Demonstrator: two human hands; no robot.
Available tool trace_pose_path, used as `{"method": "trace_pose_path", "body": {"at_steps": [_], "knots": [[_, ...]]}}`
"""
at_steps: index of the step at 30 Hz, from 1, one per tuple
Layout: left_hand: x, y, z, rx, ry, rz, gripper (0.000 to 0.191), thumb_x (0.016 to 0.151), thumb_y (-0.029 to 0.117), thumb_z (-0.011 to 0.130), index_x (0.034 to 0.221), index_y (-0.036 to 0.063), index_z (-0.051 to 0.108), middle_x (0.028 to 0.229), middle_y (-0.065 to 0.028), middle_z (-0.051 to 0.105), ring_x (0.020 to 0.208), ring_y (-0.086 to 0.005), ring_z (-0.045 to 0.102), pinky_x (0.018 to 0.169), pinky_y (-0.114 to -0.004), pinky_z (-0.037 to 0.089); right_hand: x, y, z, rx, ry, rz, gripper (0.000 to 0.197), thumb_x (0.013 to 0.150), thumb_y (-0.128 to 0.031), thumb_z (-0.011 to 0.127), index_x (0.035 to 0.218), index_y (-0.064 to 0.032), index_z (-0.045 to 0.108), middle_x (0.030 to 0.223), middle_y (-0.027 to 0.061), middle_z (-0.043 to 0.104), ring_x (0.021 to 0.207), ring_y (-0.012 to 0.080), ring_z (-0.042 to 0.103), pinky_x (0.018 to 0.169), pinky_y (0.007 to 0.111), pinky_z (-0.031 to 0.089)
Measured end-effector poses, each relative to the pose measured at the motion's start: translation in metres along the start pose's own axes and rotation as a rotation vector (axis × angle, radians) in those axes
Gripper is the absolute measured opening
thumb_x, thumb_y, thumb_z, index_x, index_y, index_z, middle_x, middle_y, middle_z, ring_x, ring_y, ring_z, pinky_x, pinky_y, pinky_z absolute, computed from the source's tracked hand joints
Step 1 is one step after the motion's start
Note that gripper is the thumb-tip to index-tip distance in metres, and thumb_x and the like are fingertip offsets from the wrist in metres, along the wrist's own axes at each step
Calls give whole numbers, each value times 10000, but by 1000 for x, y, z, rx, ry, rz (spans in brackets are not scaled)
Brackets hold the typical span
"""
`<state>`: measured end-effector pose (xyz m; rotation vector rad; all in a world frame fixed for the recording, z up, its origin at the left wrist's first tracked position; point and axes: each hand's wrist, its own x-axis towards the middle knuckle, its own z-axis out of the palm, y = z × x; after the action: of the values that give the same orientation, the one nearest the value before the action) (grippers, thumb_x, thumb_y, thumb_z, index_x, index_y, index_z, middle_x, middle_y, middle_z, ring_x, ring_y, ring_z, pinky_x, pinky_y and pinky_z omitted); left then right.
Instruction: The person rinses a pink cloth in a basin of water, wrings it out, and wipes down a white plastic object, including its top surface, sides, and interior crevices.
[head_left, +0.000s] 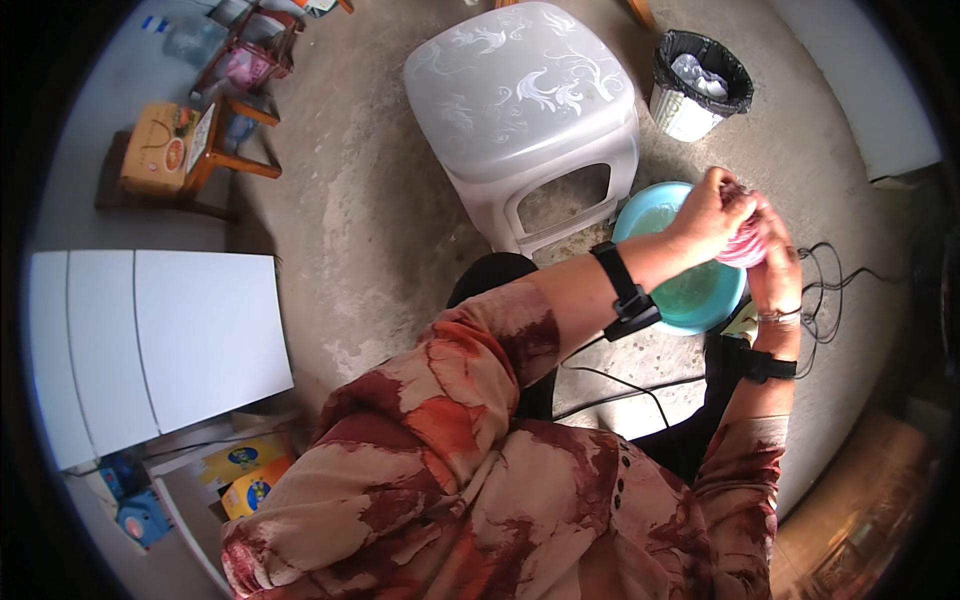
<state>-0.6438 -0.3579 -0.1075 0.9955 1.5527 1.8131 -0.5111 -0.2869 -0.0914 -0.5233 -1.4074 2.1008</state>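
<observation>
Both my hands grip a rounded, pink-and-white streaked bundle (744, 246); what it is made of I cannot tell. My left hand (705, 214) pinches its upper left side, fingers bent over the top. Around its right side curls my right hand (776, 266). They hold it above the right part of a light-blue plastic basin (646, 196) on the floor. Greenish, cloudy water (691, 296) lies in the basin. My left forearm crosses over the basin's edge and hides part of it.
A grey plastic stool (525, 97) with white floral print stands left of the basin. Beyond is a waste bin (679, 116) with a black liner. Black cables (829, 281) lie on the concrete floor. Far left are a white cabinet (210, 330) and a carton (159, 154) on a wooden chair.
</observation>
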Motion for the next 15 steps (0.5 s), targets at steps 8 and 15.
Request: {"method": "trace_pose_path", "body": {"at_steps": [8,15], "knots": [[-25,35,-83,-262,-346,-179,434,892,283,610,1186,-23,517,1063,-109,592,899,-146,581,770,-291,495,-26,15,45,-30,-232,214,772,780,-236,712,1401,-30,302,1284,103,503,1152,219,519,964,356,439],[-15,74,-182,-168,20,-125,404,822,105,638,1195,11,513,1126,-117,569,909,-171,576,670,-279,509,-22,-28,88,147,-218,136,574,819,-169,590,1330,6,393,1274,141,521,1159,265,518,1023,403,385]]}}
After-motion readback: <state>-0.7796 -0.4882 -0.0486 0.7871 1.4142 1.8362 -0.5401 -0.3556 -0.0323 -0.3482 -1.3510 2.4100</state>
